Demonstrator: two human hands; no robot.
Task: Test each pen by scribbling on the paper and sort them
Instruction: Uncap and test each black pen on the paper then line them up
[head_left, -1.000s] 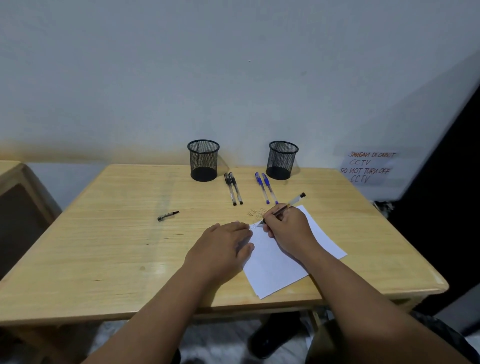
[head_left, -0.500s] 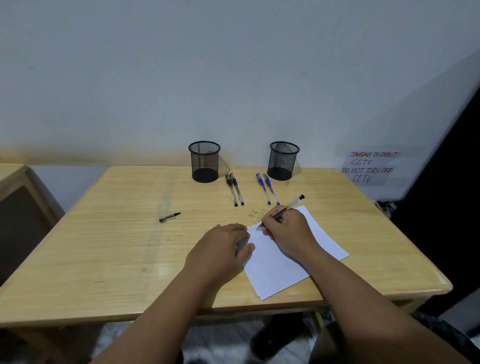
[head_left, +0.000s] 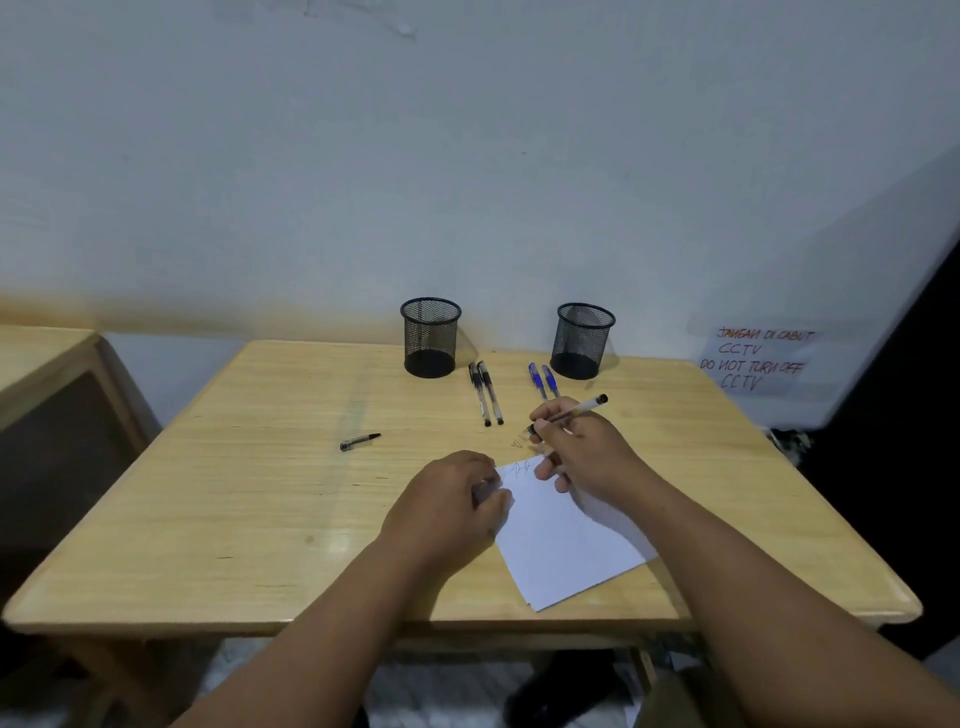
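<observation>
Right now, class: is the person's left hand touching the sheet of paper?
Touching. The head view shows the left hand resting on the paper's left edge, its fingers overlapping the sheet, with no gap visible.

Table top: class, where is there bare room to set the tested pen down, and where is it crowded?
Bare wood lies left of the pen cap to the table edge, and right of the paper. Crowded: between the two mesh cups, where black pens and blue pens lie, and around both hands.

Both hands forward, left (head_left: 447, 506) flat, right (head_left: 582, 447) pinching.
</observation>
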